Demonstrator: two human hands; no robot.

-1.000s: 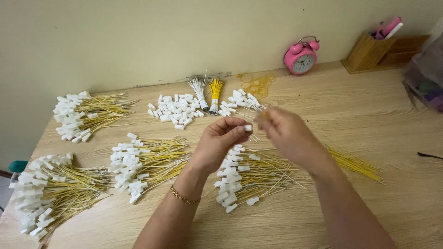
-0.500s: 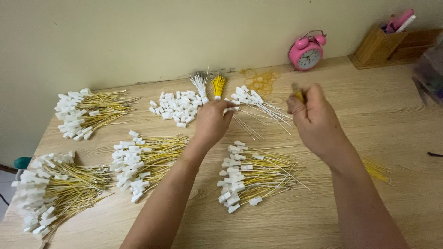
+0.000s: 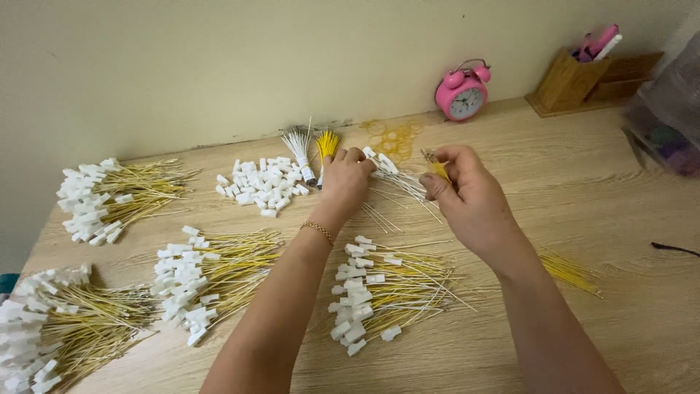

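At centre frame, the left hand (image 3: 348,179) rests with curled fingers on a loose pile of white-capped thin wires (image 3: 390,174), whose long axis runs toward lower right. The right hand (image 3: 467,191), just right, pinches a short yellow wire bundle (image 3: 437,169).

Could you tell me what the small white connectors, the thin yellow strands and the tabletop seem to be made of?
White connectors: probably moulded plastic, matt, blocky and uniform. Yellow strands: likely thin insulated wire, glossy yellow with pale ends; the core can't be confirmed. Tabletop: wood or wood-look laminate, with pale printed-looking grain and a smooth finish.
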